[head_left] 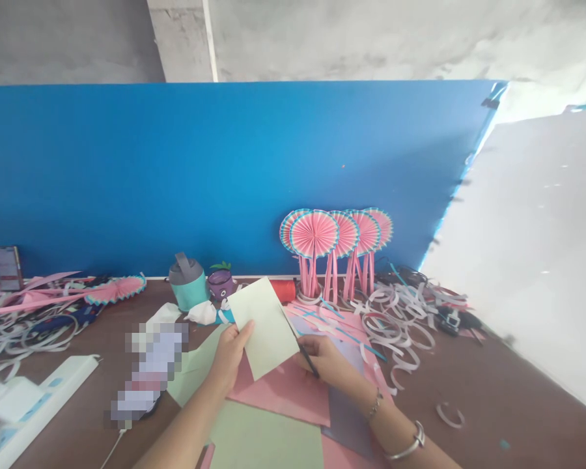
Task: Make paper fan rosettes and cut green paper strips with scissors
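My left hand (230, 355) pinches the lower left edge of a pale green sheet of paper (264, 326), holding it tilted up above the table. Just to the right of the sheet, my right hand (325, 359) is closed round a thin dark tool (306, 358), perhaps a pen or scissors; its tip meets the sheet's right edge. Under both hands lie flat sheets of pink paper (286, 389), light green paper (268, 440) and grey-purple paper (346, 423).
Several pink-and-blue paper fans (334, 234) on strips stand against a blue board (200, 169). Curled paper strips (400, 312) litter the right and far left. A teal cup (188, 283), a small purple pot (221, 283), a red spool (284, 290) and a white power strip (34, 404) are nearby.
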Tool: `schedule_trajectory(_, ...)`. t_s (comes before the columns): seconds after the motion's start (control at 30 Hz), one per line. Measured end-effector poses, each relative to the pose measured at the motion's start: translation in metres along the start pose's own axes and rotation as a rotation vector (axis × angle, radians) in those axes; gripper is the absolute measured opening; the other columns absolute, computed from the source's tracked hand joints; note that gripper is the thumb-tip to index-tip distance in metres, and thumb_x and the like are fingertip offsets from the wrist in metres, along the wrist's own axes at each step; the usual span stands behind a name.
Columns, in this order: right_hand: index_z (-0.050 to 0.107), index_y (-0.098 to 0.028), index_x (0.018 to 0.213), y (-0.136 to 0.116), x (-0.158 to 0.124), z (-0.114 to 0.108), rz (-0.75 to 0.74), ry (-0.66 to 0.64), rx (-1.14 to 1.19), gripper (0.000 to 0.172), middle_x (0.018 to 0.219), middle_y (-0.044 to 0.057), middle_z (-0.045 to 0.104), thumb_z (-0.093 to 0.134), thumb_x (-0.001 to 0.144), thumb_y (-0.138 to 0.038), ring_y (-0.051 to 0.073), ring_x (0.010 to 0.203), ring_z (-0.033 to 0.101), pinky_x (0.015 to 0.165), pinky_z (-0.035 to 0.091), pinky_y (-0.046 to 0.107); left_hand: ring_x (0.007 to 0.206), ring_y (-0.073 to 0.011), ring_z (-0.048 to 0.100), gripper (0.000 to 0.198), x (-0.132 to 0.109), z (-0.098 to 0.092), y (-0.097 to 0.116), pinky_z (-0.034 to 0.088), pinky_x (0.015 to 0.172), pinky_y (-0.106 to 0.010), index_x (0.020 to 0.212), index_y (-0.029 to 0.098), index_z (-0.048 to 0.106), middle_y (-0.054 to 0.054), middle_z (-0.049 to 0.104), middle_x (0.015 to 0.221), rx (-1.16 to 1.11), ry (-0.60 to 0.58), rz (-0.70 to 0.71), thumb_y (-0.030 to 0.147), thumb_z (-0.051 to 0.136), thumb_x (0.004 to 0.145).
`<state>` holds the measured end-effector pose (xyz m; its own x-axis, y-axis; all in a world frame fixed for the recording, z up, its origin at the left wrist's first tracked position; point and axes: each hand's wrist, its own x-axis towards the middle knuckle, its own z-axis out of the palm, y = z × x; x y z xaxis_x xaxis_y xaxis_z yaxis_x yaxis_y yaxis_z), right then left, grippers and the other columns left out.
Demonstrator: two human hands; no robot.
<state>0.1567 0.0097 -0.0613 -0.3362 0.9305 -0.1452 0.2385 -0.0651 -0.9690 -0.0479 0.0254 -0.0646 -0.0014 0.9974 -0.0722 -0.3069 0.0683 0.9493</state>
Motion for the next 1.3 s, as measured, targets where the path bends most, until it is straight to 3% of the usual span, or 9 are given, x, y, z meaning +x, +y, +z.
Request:
schedule_trajectory(0.2,0.061,-0.021,0.07,-0.002,0.0,0.001,0.022,0.036,0.012,0.015,0.058,-0.003,0.06,0.051,0.06,-0.018,0.011,0.043,0.052,0.043,0.037,0.022,0.088,-0.0307,0.067,0.054,0.0,0.002,-0.003,0.052,0.073,-0.037,0.107,0.006,0.064,-0.016,0.072,0.093,-0.017,-0.039,-0.064,0.044,0.07,0.07)
schedule_trajectory(0.63,0.047,-0.022,0.059,-0.013,-0.002,0.004,0.023,0.073,0.001,0.013,0.049,-0.006,0.049,0.043,0.051,-0.013,0.01,0.041,0.047,0.042,0.032,0.02,0.088,-0.0292,0.067,0.049,-0.003,0.003,-0.005,0.053,0.071,-0.034,0.105,0.008,0.065,-0.014,0.073,0.094,-0.038,-0.068,-0.089,0.043,0.07,0.071)
schedule_trajectory(0.9,0.047,-0.021,0.06,-0.01,0.0,0.004,0.027,0.085,0.005,0.018,0.05,-0.007,0.049,0.04,0.045,-0.014,0.01,0.042,0.042,0.042,0.031,0.02,0.089,-0.0291,0.067,0.047,-0.003,0.005,-0.004,0.053,0.072,-0.034,0.104,0.009,0.066,-0.014,0.073,0.094,-0.056,-0.067,-0.097,0.042,0.07,0.07)
schedule_trajectory(1.3,0.055,-0.022,0.064,-0.008,-0.001,0.004,0.059,0.089,0.011,0.024,0.051,-0.006,0.055,0.041,0.047,-0.011,0.011,0.041,0.05,0.042,0.038,0.022,0.088,-0.0301,0.068,0.049,-0.004,0.005,-0.004,0.053,0.075,-0.037,0.104,0.009,0.066,-0.014,0.073,0.092,-0.069,-0.07,-0.098,0.042,0.071,0.069)
